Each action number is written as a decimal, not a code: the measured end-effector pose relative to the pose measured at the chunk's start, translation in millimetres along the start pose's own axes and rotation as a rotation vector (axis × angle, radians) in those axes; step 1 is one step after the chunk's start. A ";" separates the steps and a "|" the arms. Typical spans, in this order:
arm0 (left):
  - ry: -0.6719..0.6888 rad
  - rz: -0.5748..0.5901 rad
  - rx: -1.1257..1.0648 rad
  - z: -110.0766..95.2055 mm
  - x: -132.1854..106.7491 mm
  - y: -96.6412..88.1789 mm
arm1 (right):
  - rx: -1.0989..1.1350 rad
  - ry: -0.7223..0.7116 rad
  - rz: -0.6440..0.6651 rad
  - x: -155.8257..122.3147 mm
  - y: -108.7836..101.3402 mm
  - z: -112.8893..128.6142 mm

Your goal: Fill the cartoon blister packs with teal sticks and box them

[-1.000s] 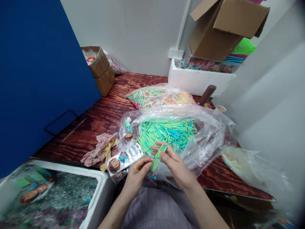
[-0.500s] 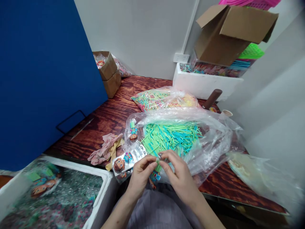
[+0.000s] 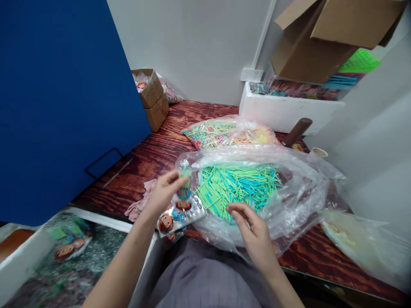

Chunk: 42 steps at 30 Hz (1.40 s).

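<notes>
My left hand [image 3: 163, 193] pinches a green stick with a cartoon figure [image 3: 184, 188] on it, held up over the left edge of a clear plastic bag [image 3: 298, 188]. That bag lies open on the wooden table [image 3: 154, 154] and holds several green and blue sticks [image 3: 237, 184]. My right hand [image 3: 253, 229] hovers at the bag's near edge with fingers curled over the sticks; whether it holds one I cannot make out. A strip with cartoon heads [image 3: 173, 218] lies just below my left hand.
A second bag of mixed-colour sticks [image 3: 224, 130] lies behind. A white foam box [image 3: 282, 113] and brown cardboard boxes [image 3: 154, 96] stand at the back. A blue panel [image 3: 58, 98] rises at left, a foam bin [image 3: 19, 261] sits below it. Pink gloves [image 3: 139, 201] lie near the edge.
My hands have parted: the left one lifted a stick with a figure up and to the left, the right one stayed low at the bag's near edge.
</notes>
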<state>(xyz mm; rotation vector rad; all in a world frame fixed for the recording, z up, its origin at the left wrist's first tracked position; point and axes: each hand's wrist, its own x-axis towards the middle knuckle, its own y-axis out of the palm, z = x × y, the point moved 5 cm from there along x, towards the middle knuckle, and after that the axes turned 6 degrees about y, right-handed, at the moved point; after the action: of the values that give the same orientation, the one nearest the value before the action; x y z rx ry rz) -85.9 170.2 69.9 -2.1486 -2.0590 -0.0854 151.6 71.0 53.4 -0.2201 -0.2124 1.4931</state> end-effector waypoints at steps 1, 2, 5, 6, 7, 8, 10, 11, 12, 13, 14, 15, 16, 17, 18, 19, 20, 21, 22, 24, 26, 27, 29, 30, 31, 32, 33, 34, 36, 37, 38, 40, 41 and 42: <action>0.027 -0.075 0.018 5.2 19.2 -9.9 | -0.046 0.010 0.005 4.9 0.8 -9.1; 0.037 -0.114 0.067 13.6 37.8 -16.4 | -0.101 0.005 0.015 9.8 2.9 -17.2; 0.063 -0.185 0.304 47.1 84.0 -23.1 | -0.305 -0.056 0.022 22.3 13.1 -35.1; 0.059 -0.189 0.333 60.1 94.7 -21.8 | -0.385 -0.079 0.010 25.5 16.6 -39.0; 0.051 -0.189 0.368 72.5 102.7 -19.9 | -0.467 -0.104 -0.007 28.2 19.9 -42.0; 0.042 -0.187 0.397 83.7 108.1 -17.9 | -0.550 -0.131 -0.021 30.5 23.1 -43.9; 0.031 -0.182 0.467 99.4 112.4 -15.7 | -0.709 -0.201 -0.021 34.9 30.7 -45.2; 0.031 -0.180 0.502 103.5 112.0 -15.8 | -0.786 -0.244 -0.003 37.3 35.3 -45.1; 0.036 -0.179 0.533 105.0 110.1 -16.7 | -0.864 -0.288 0.022 40.1 40.3 -44.9; 0.043 -0.182 0.558 104.2 107.0 -18.5 | -0.939 -0.330 0.049 43.2 45.4 -44.9; 0.058 -0.185 0.584 101.1 102.6 -20.9 | -1.009 -0.365 0.071 46.8 50.2 -45.0; 0.081 -0.180 0.614 96.2 96.7 -23.3 | -1.071 -0.392 0.088 50.6 54.4 -45.4; 0.109 -0.164 0.645 90.4 89.1 -25.5 | -1.122 -0.411 0.098 54.4 57.8 -45.6; 0.138 -0.133 0.672 84.2 79.5 -27.0 | -1.160 -0.424 0.099 57.8 60.0 -45.5; 0.167 -0.093 0.694 78.3 67.9 -27.9 | -1.184 -0.432 0.090 60.7 61.1 -44.9; 0.185 -0.045 0.704 73.6 54.2 -28.2 | -1.197 -0.433 0.073 62.7 61.0 -43.8; 0.193 -0.004 0.698 70.3 38.9 -28.2 | -1.200 -0.427 0.047 64.0 59.7 -42.1; 0.193 0.020 0.695 68.4 22.6 -28.2 | -1.196 -0.412 0.018 64.3 57.8 -40.3; 0.184 0.059 0.717 68.6 5.9 -26.7 | -1.190 -0.388 -0.011 63.9 55.7 -38.7; 0.171 0.125 0.801 73.2 -25.3 -21.2 | -1.185 -0.320 -0.048 61.4 53.3 -36.6; 0.187 0.122 0.879 79.7 -49.4 -15.2 | -1.197 -0.245 -0.047 57.9 55.7 -36.4; 0.199 0.090 0.918 82.7 -58.1 -12.6 | -1.209 -0.210 -0.036 56.3 58.5 -36.6; 0.208 0.022 1.005 88.2 -68.7 -7.7 | -1.237 -0.151 -0.016 54.7 65.7 -36.2; 0.201 0.002 1.050 90.6 -71.0 -5.3 | -1.253 -0.131 -0.008 54.6 69.4 -35.4; 0.191 -0.008 1.089 92.4 -71.9 -3.1 | -1.270 -0.114 -0.002 55.2 72.8 -34.3; 0.183 -0.017 1.115 93.4 -71.7 -1.5 | -1.285 -0.103 0.002 56.1 76.0 -33.0; 0.181 -0.027 1.127 93.4 -70.7 -0.6 | -1.299 -0.093 0.008 57.3 78.6 -31.7; 0.185 -0.045 1.123 92.6 -69.3 -0.6 | -1.309 -0.083 0.012 58.7 80.7 -30.7; 0.206 -0.092 1.080 90.0 -66.5 -2.8 | -1.316 -0.068 0.012 61.0 82.8 -29.5; 0.217 -0.107 1.049 89.2 -65.2 -4.3 | -1.311 -0.061 0.008 61.9 82.9 -29.4; 0.227 -0.109 1.021 89.1 -64.1 -5.7 | -1.301 -0.053 0.004 62.5 82.3 -29.7; 0.240 -0.089 0.983 90.7 -62.6 -7.7 | -1.254 -0.029 -0.007 63.7 78.9 -31.7; 0.244 -0.074 0.974 92.1 -62.2 -8.5 | -1.202 -0.004 -0.012 64.6 75.8 -33.5; 0.245 -0.060 0.970 93.8 -61.8 -9.2 | -1.104 0.032 -0.019 65.9 71.7 -35.8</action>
<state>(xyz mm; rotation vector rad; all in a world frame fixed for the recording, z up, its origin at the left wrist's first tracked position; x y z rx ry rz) -104.8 124.3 -31.3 -1.3856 -1.5293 0.5072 97.0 141.0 -0.4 -1.1109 -1.0004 1.2140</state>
